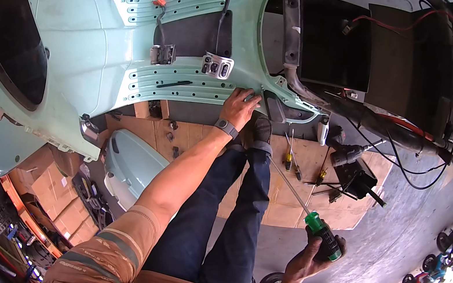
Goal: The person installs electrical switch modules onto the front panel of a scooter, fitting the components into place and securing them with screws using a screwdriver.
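A mint-green scooter body [91,27] spans the upper view, with slotted ridges on its floorboard. My left hand [240,108] rests on the floorboard's near edge, beside a dark footrest piece [274,106]; its fingers are bent together, and whatever they may hold is too small to make out. At the lower right, my right hand [315,254] is wrapped round the green and black handle of a long screwdriver [322,235]. The shaft points up and left, toward my legs. Two switch units [162,54] with wired connectors sit on the body's middle.
Cardboard [288,200] covers the floor below the body, bearing yellow-handled screwdrivers [288,161] and a power drill [347,154]. A loose mint panel [132,162] lies left of my legs. Black cables loop at the right. Cardboard boxes [55,192] stand lower left.
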A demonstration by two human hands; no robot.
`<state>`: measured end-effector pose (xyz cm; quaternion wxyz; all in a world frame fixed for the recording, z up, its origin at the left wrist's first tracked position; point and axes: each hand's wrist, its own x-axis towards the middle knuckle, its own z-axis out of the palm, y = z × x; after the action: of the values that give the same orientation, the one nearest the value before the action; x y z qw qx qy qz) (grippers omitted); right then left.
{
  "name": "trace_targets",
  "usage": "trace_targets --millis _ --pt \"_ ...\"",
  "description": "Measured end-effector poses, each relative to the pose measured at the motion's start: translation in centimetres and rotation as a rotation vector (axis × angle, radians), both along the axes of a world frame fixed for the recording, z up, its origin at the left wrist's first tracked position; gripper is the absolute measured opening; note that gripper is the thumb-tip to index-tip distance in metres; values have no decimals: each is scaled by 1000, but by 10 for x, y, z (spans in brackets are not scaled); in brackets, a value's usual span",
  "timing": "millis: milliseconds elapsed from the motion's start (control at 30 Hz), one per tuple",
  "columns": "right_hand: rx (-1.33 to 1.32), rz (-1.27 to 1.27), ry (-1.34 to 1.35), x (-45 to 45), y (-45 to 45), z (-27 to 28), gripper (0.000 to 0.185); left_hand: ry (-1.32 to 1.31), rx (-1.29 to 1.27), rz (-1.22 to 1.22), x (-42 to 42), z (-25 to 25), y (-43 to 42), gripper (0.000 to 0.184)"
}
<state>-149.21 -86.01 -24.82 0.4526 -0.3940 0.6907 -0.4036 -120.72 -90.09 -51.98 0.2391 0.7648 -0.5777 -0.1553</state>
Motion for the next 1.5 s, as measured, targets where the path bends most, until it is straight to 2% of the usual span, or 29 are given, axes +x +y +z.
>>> trace_targets --millis 267,533,733,833,900,1100,1333,1400,1500 --pt "29 -24 7 4 3 -3 54 43 -33 -96 10 -4 -10 25" --pt "72 120 24 3 -2 -10 55 47 -12 -158 17 -5 -12 24" --pt "163 105 16 15 -10 -9 53 132 -74 -85 11 2 -15 29" --pt "135 222 51 9 -6 -14 54 197 -37 28 9 3 -19 34" --pt "149 226 37 10 -6 -15 53 179 -127 129 7 9 -27 32" --pt "188 226 4 16 -10 -17 51 136 -122 67 4 5 -31 23" --pt "255 131 -36 16 -5 -18 54 89 -90 3 4 0 -35 27" --pt "234 150 -23 15 -4 -19 53 87 -108 42 2 1 -36 18" --pt "201 169 -20 12 -1 -21 53 159 -144 133 -1 -1 -34 16"
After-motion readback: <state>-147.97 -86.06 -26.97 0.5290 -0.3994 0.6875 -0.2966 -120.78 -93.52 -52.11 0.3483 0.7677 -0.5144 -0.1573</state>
